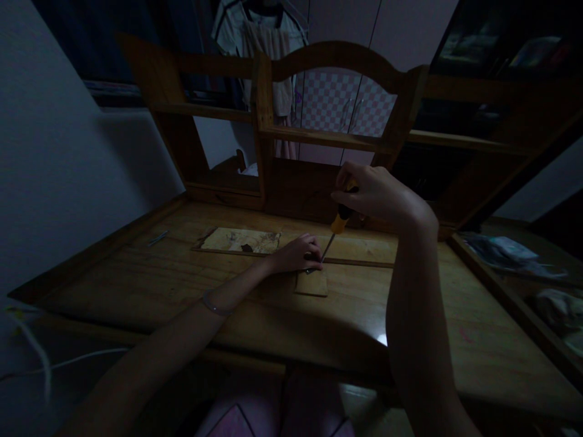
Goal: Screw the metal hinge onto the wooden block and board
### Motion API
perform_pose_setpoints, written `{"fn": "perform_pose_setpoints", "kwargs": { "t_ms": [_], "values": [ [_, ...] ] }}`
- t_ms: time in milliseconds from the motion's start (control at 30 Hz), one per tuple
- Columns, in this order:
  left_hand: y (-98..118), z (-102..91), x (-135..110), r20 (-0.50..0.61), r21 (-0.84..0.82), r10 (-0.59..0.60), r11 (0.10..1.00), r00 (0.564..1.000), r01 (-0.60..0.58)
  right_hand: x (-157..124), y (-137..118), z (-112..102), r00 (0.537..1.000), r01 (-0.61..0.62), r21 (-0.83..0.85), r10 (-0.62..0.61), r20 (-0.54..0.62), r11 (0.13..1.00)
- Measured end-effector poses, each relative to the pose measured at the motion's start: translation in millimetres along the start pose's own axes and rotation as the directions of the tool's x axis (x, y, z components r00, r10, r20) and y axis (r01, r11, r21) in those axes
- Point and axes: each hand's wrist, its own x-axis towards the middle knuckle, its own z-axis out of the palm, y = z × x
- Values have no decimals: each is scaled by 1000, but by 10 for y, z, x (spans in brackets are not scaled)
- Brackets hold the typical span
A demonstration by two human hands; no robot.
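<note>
My right hand (373, 197) is closed round the yellow-and-black handle of a screwdriver (339, 221), held nearly upright and leaning left. Its metal shaft runs down to a tip beside my left hand (296, 254). My left hand rests on the wooden desk (182, 285) with fingers curled, pinching something small at the screwdriver tip; I cannot make out what. Just below that hand lies a small flat wooden plate (312, 284). A long shallow recess (241, 241) in the desk top runs behind both hands.
A wooden hutch with shelves (328, 139) stands at the desk's back edge. A small metal piece (158, 238) lies far left on the desk. Cloths or bags (510, 252) lie on a side surface at right. White cables (36, 352) hang at left.
</note>
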Motion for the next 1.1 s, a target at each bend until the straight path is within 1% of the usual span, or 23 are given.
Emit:
{"fn": "perform_pose_setpoints", "kwargs": {
  "t_ms": [67,133,267,333,467,600,767,900,1100],
  "values": [
    [0,2,-8,-5,-3,-2,1000,1000,2,-5,-5,13,998,64,-10,-65,-24,998],
    [8,2,-14,-3,-5,-5,1000,1000,5,-7,-19,29,996,91,3,-91,-21,996],
    [28,3,-13,-8,-3,-27,1000,1000,27,3,-48,63,998,64,17,-64,9,998],
    [29,7,-11,-13,-2,-19,1000,1000,19,11,-51,77,999,52,0,-52,3,999],
    [25,17,-16,-22,17,14,1000,1000,-13,22,-48,89,996,84,-30,-85,-29,996],
    [51,18,-31,-35,47,22,999,999,-20,26,-71,85,994,111,-9,-111,-17,994],
    [106,2,-38,-35,83,27,996,999,-24,21,-105,74,993,115,-4,-115,-1,993],
    [152,-3,-43,-80,102,48,994,996,-40,11,-108,67,989,144,3,-144,-45,990],
    [225,2,-58,-105,164,53,986,993,-35,-6,-126,39,978,170,-27,-172,-116,985]
  ]
}}
